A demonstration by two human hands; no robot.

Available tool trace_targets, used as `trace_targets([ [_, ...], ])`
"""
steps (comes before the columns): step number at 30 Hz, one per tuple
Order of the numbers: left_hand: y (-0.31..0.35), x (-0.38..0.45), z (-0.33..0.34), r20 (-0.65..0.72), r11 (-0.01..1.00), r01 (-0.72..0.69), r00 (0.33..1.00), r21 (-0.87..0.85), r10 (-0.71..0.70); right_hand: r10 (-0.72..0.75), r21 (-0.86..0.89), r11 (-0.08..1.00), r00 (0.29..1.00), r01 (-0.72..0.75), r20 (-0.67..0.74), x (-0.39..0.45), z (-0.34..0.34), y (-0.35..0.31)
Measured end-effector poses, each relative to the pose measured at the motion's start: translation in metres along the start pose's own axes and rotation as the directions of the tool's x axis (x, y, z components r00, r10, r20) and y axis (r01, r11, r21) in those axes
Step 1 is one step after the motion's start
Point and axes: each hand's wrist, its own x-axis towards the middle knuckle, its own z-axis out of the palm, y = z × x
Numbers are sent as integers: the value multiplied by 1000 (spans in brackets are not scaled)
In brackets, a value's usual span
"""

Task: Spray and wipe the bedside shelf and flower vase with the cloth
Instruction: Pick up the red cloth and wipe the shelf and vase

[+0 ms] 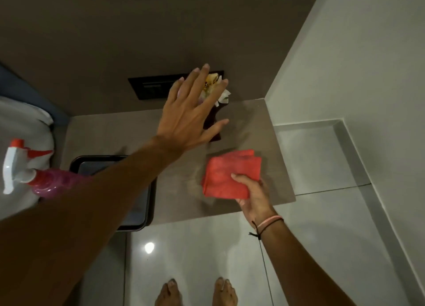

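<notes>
The grey-brown bedside shelf (253,126) juts from the wall into a corner. A dark red flower vase (215,118) with pale yellow and white flowers (212,84) stands at its back, mostly hidden behind my left hand (188,112). That hand is open with fingers spread, just in front of the vase; contact cannot be told. My right hand (253,195) holds a folded red cloth (230,174) flat over the shelf's front part. A spray bottle (34,174) with pink liquid and a white and red trigger lies at the far left on white bedding.
A black tray (147,204) sits on the shelf's left front, partly under my left forearm. A dark switch panel (151,88) is on the wall behind the vase. White bedding (20,126) lies left, white walls right, glossy floor tiles (207,248) and my bare feet below.
</notes>
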Motion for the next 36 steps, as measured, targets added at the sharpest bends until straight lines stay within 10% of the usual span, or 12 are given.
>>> trace_targets([
  [20, -27, 4, 22, 275, 993, -100, 958, 55, 82, 154, 110, 979, 977, -170, 146, -11, 15, 14],
  [36, -23, -1, -8, 384, 998, -55, 921, -16, 57, 10, 229, 973, 986, 28, -166, -43, 18, 30],
])
